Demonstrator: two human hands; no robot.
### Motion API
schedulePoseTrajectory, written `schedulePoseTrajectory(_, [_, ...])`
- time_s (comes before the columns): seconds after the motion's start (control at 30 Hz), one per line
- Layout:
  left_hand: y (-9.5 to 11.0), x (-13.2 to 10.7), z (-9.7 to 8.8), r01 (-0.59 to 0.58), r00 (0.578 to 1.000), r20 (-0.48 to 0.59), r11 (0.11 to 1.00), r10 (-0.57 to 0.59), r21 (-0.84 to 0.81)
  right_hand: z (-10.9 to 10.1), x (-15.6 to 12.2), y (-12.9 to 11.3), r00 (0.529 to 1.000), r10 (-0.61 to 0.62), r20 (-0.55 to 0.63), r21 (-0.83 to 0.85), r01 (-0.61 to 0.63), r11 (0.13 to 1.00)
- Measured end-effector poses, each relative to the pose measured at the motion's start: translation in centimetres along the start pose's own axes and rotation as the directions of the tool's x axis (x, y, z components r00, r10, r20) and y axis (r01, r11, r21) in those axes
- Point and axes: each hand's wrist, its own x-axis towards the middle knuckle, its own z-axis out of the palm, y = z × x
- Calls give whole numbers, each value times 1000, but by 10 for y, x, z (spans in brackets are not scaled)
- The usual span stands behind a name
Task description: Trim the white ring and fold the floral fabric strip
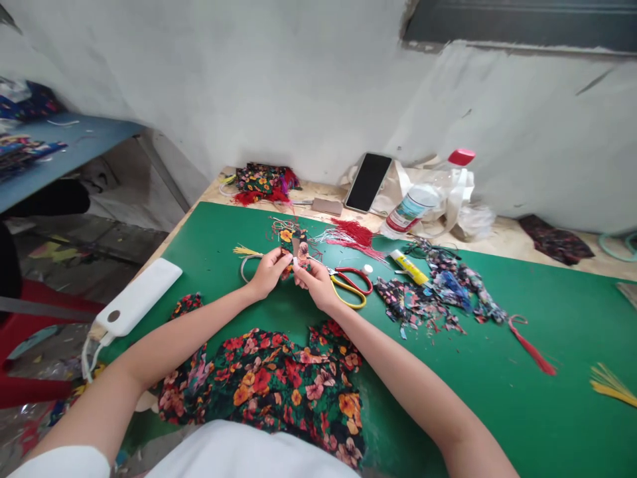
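My left hand (271, 269) and my right hand (318, 284) meet over the green mat (213, 226). Between them they pinch a small floral fabric piece (302, 247) with a narrow brown strip showing down its middle. Its lower part is hidden by my fingers. Beside my right hand lie scissors (354, 297) with one red and one yellow handle, their blades largely covered. A small white cap (367, 269) sits just past the handles. Below my hands, a large floral cloth (269, 378) spreads over the mat's near edge and towards my lap.
A yellow glue tube (409, 267) and fabric scraps (438, 285) lie to the right, with a red tassel (532, 348) beyond. Red threads (353, 232), a phone (368, 182) and a tilted bottle (411, 210) are at the back. A white power bank (139, 297) rests at left.
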Motion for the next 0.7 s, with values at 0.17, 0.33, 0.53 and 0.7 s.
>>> schedulePoseTrajectory(0.17, [5, -13, 8, 19, 999, 46, 999, -17, -47, -2, -2, -1, 1000, -18, -2, -2, 18, 1000])
schedulePoseTrajectory(0.33, [1, -28, 20, 79, 988, 139, 993, -67, -85, -2, -2, 4, 998, -53, -42, -20, 52, 998])
schedulePoseTrajectory(0.53, [-3, -17, 14, 98, 989, 122, 990, -86, -102, -4, -1, -1, 992, -47, 116, -115, 60, 992])
schedulePoseTrajectory(0.7, [0, -14, 10, 109, 981, 170, 990, -93, -91, -17, 3, -7, 967, -30, 255, -172, 76, 982])
